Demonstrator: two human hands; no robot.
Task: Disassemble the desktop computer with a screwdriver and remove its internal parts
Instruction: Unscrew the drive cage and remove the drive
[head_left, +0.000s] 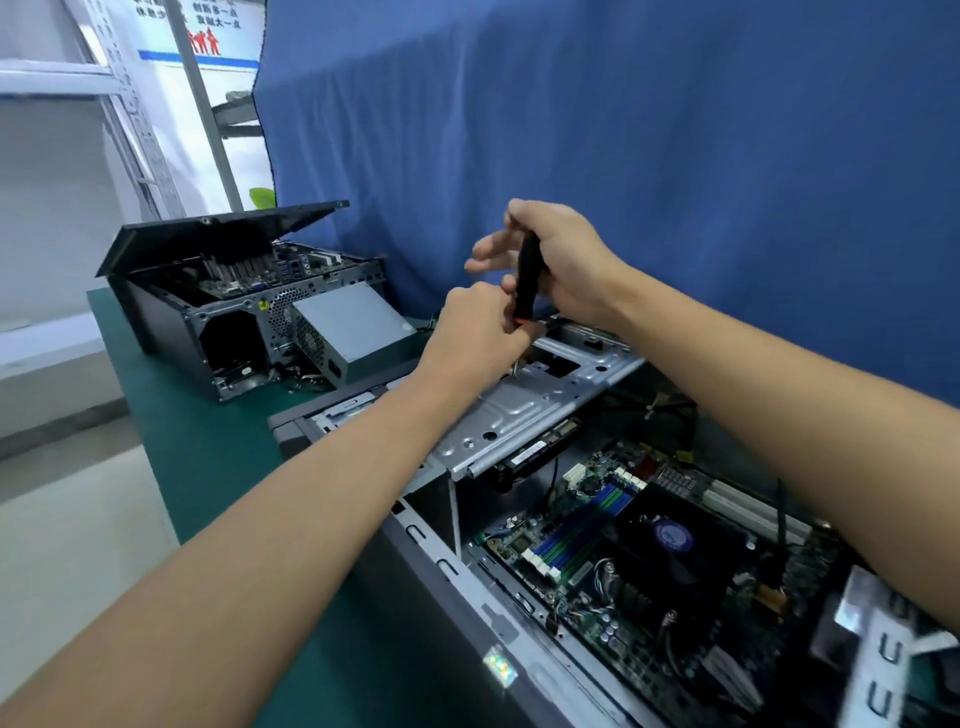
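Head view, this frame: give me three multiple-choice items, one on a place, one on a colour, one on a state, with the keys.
1. Where does the loose power supply lie?
A. inside the near case
B. on the table beside the far case
C. on the floor

2. What colour is the screwdriver handle?
A. yellow
B. blue
C. black

3. How is the far case's lid?
A. propped up
B. shut flat
C. missing

Key: B, it rests against the far case on the green table; C, black in the right hand; A, raised aslant.
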